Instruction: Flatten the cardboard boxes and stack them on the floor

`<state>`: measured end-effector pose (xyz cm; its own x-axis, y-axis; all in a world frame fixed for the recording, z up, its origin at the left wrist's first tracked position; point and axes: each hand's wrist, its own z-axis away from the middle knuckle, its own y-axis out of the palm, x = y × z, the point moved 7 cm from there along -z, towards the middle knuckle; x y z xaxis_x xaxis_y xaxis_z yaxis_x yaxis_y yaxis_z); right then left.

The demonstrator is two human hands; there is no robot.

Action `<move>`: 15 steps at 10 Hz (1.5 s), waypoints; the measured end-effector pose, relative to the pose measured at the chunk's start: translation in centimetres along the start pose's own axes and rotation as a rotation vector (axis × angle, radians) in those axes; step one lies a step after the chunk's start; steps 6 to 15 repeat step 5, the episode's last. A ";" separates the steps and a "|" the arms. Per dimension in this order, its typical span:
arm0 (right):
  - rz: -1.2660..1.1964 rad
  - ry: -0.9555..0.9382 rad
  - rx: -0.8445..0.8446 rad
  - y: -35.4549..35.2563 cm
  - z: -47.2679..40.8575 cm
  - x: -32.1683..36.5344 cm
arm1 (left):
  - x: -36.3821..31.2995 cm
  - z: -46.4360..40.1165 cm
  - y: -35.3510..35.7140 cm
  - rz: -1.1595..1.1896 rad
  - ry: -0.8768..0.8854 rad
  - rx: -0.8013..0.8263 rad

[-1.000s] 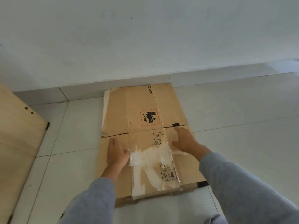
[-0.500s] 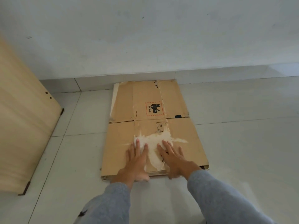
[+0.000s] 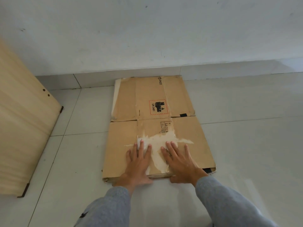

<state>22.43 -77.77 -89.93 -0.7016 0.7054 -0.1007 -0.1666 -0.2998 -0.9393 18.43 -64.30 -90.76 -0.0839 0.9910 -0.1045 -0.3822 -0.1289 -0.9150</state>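
A flattened brown cardboard box (image 3: 188, 131) lies on the tiled floor (image 3: 246, 145), its far end against the wall's base. It carries a red UN 3481 battery label and a torn white patch where tape came off. At least one more flat layer shows under its near edge. My left hand (image 3: 138, 161) lies palm down, fingers spread, on the near part of the box. My right hand (image 3: 178, 161) rests flat beside it, fingers spread, over the torn patch. Both wrists hang over the near edge. Neither hand grips anything.
A light wooden panel (image 3: 19, 128) with dark metal corner fittings stands at the left, close to the box's left side. A white wall (image 3: 147, 33) with a tiled skirting runs behind the box. Bare floor tiles stretch to the right and in front.
Both hands slid from the box's middle toward its near edge and now lie side by side, flat. The view drew back, so the wooden panel shows larger at the left.
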 end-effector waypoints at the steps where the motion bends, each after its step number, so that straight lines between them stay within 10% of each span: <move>1: -0.014 -0.007 -0.043 0.0 0.0 -0.1 | 0.0 0.2 -0.2 0.007 0.000 0.010; 15: -0.218 0.023 0.023 -5.3 1.6 -0.3 | 1.9 1.0 -6.0 0.105 0.039 0.060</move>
